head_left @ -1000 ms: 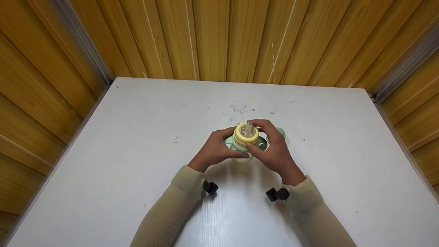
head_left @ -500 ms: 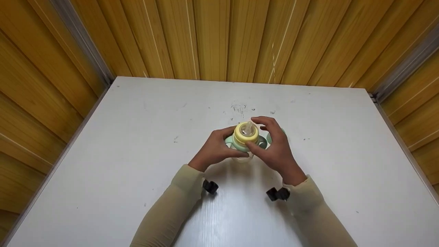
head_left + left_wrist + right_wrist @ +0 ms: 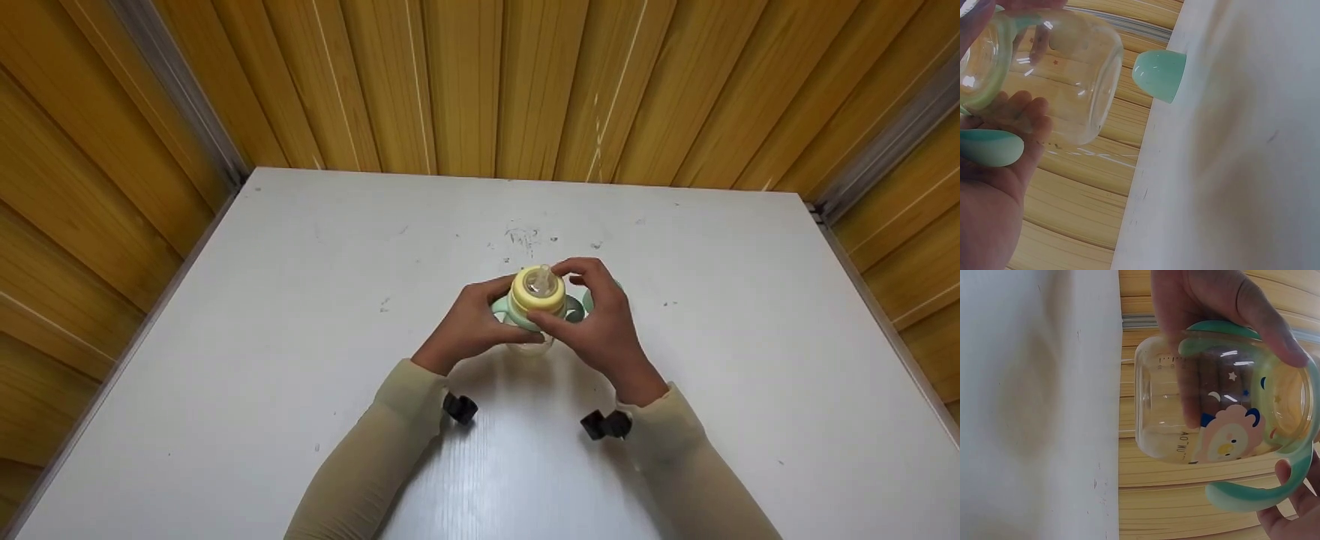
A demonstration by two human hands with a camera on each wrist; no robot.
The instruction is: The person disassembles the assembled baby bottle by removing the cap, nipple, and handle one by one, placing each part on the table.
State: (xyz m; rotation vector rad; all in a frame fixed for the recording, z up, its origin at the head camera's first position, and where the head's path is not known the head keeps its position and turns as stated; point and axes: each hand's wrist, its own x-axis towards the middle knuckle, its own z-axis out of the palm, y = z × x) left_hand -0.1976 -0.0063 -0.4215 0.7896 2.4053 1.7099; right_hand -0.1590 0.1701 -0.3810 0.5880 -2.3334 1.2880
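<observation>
A clear baby bottle point(image 3: 1174, 399) with a yellow collar point(image 3: 538, 301), a clear spout and a green handle ring is held upright above the table. My left hand point(image 3: 469, 322) grips its body and ring from the left side, fingers behind and thumb in front. On the right, my right hand point(image 3: 604, 330) holds the collar between thumb and forefinger; the thumb lies on its front. Printed on the body is a cartoon animal, seen in the right wrist view. One green handle point(image 3: 1247, 498) curves out beside the bottle. A green domed cap point(image 3: 1159, 73) stands on the table behind my right hand.
The white table point(image 3: 337, 247) carries several dark scuff marks. Yellow wood-look panels point(image 3: 465, 90) wall it at the back and both sides. Black wrist mounts point(image 3: 460, 409) stick out inward from the sleeves.
My right fingers have loosened from the collar's far side and come back close to it. The right thumb has slid left along the collar's front. My left hand has stayed put.
</observation>
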